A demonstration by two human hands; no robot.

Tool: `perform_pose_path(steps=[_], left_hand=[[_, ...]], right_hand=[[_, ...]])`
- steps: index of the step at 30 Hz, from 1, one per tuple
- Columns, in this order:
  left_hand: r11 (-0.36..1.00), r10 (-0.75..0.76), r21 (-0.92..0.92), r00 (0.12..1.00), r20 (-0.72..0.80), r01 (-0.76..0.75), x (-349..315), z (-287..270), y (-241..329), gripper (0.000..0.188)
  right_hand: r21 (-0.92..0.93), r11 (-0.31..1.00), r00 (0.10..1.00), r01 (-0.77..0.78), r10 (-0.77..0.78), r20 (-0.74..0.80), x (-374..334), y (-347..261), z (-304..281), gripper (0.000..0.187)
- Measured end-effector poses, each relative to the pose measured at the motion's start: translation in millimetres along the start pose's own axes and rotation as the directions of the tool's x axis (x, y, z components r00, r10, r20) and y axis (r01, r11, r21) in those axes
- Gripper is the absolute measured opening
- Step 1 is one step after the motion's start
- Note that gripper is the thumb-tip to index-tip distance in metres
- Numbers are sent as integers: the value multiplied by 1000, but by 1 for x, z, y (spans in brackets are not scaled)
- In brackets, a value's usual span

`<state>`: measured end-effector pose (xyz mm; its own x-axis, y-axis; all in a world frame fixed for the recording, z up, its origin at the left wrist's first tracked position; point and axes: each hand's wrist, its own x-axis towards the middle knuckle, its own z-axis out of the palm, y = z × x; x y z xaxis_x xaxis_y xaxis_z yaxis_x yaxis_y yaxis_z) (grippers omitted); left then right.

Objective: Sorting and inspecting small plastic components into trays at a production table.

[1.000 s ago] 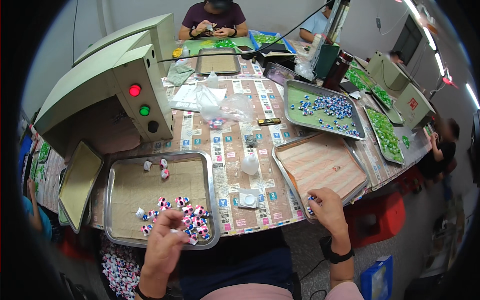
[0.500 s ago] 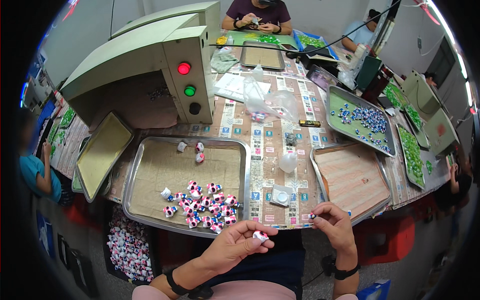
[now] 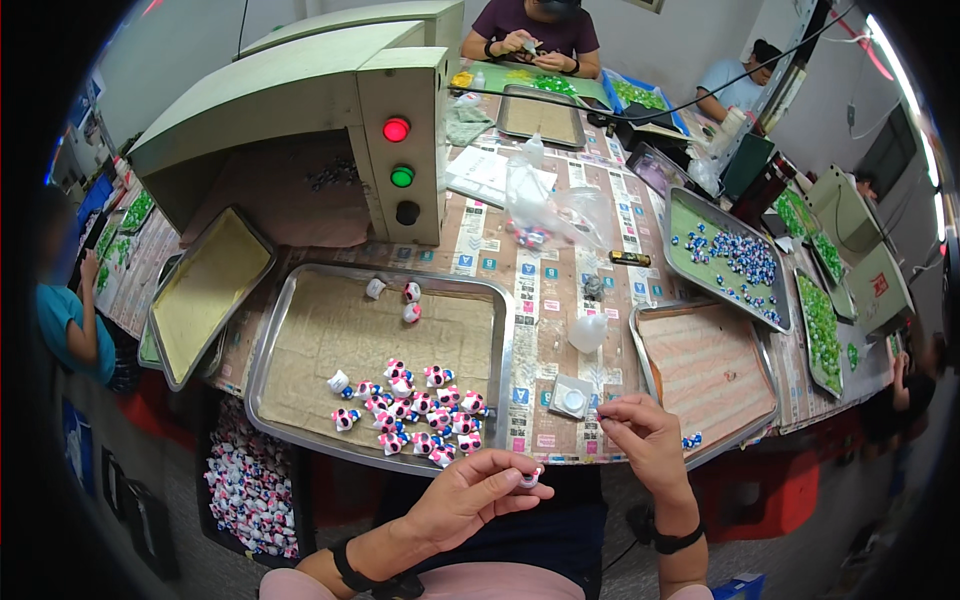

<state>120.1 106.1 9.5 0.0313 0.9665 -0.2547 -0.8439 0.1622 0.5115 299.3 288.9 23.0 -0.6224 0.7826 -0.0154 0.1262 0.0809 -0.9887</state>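
Observation:
My left hand (image 3: 488, 485) is closed, pinching a small white-and-pink figurine head (image 3: 532, 478) between thumb and fingertips just off the table's front edge. To its right, my right hand (image 3: 640, 432) is in a pinch by the small white square dish (image 3: 571, 398); whatever its fingertips hold is too small to make out. Beside the right hand lie a few tiny blue figurine pieces (image 3: 691, 440). A metal tray (image 3: 310, 340) at left bears several white, pink and blue figurines (image 3: 420, 405) clustered near its front, with 3 white-and-pink heads towards the back.
A box-shaped machine (image 3: 400, 80) with lit red and green buttons stands at back left. At right are a paper-lined tray (image 3: 710, 360) and a tray of blue pieces (image 3: 690, 255). A squeeze bottle (image 3: 588, 333) is mid-table; a bin of figurines (image 3: 250, 480) is below left.
My right hand has moved slightly left and up, towards the dish; the blue piece at its fingertips no longer shows there. The head in my left hand has been turned. The whole view has shifted a little.

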Motion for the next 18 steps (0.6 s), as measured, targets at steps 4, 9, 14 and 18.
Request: perform_pose_path(steps=[4, 9, 14, 18], left_hand=[[999, -7, -43, 1000, -5, 7, -1, 3, 3, 25], [995, -84, -42, 996, 34, 86, -4, 3, 7, 37], [997, -79, 3, 997, 27, 79, -4, -1, 4, 39], [997, -13, 79, 1000, -19, 14, -1, -8, -2, 33]], right_hand=[[-390, 919, 995, 65, -89, -44, 10, -8, 12, 15], [-533, 821, 978, 204, -200, 66, 25, -3, 22, 14], [-651, 691, 941, 315, -317, 119, 31, 0, 28, 15], [-677, 662, 937, 321, -324, 128, 31, -1, 28, 14]])
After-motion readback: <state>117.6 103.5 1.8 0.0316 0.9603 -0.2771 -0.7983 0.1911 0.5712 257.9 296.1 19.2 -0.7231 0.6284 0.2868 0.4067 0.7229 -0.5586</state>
